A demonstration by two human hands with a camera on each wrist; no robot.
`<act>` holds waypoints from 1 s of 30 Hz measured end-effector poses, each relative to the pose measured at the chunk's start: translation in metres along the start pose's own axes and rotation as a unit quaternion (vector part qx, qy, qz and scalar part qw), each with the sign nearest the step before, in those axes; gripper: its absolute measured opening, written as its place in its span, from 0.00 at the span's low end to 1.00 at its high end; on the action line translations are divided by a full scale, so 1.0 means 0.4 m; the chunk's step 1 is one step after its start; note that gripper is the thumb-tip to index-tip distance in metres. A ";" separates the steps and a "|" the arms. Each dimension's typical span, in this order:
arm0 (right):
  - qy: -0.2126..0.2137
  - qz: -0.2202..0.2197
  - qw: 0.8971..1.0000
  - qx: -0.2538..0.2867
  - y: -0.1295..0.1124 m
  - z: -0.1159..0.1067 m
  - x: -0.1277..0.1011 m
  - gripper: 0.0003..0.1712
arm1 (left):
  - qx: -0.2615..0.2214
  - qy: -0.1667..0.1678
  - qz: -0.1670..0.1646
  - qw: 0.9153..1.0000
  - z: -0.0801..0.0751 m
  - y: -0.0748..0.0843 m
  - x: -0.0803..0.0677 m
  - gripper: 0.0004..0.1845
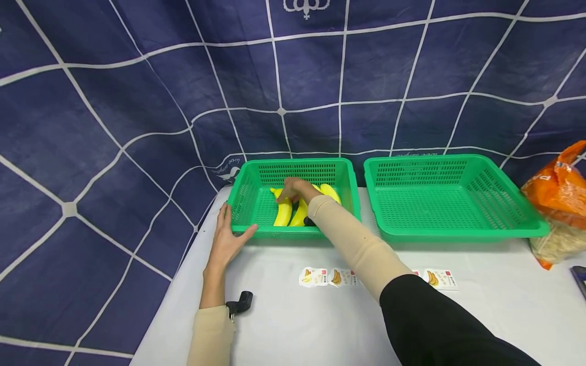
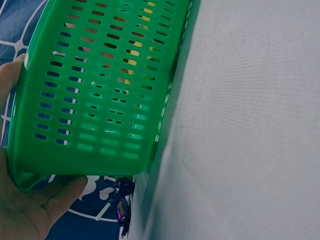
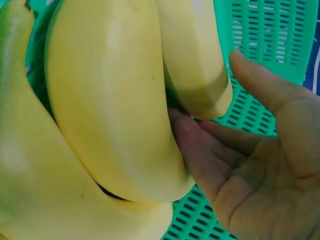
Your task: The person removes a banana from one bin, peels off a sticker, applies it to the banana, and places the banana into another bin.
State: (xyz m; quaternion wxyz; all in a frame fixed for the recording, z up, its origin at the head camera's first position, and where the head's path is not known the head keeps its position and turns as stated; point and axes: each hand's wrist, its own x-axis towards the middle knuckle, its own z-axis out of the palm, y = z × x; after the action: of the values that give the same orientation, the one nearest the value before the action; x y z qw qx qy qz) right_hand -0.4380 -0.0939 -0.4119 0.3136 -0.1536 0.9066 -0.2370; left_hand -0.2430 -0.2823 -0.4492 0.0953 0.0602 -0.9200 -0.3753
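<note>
A dark blue cloth with white lines (image 1: pixel 137 101) is hung behind the white bench (image 1: pixel 297 325). The green plastic basket (image 1: pixel 247 203) is gripped at its corner by the left hand (image 1: pixel 226 239). The yellow bananas (image 1: pixel 286 211) inside are touched by the half-open right hand (image 1: pixel 295 188).

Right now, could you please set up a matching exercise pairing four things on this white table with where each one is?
Things:
1. yellow bananas
2. left hand
3. orange plastic bag
4. empty green slotted plastic basket

Places:
A. far right edge of the table
B. inside the left green slotted plastic basket
C. gripping the left basket's near corner
D. right of the basket with fruit

Pairs: 1-B, 2-C, 3-A, 4-D
</note>
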 end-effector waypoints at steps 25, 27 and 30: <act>0.066 0.022 0.992 0.108 0.007 -0.003 0.005 0.33 | 0.005 0.000 0.000 1.000 -0.007 0.001 0.002 0.59; 0.077 0.019 0.991 0.109 0.010 -0.003 0.010 0.27 | 0.006 -0.001 0.000 1.000 -0.006 0.000 0.002 0.59; 0.090 0.024 0.991 0.097 0.013 -0.003 0.018 0.24 | 0.003 -0.001 0.000 1.000 -0.001 -0.002 0.003 0.59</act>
State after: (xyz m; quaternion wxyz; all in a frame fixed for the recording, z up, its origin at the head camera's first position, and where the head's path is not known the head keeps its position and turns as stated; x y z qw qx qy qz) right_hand -0.4450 -0.0922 -0.4174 0.2498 -0.0784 0.9074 -0.3287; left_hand -0.2439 -0.2832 -0.4493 0.0946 0.0597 -0.9211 -0.3728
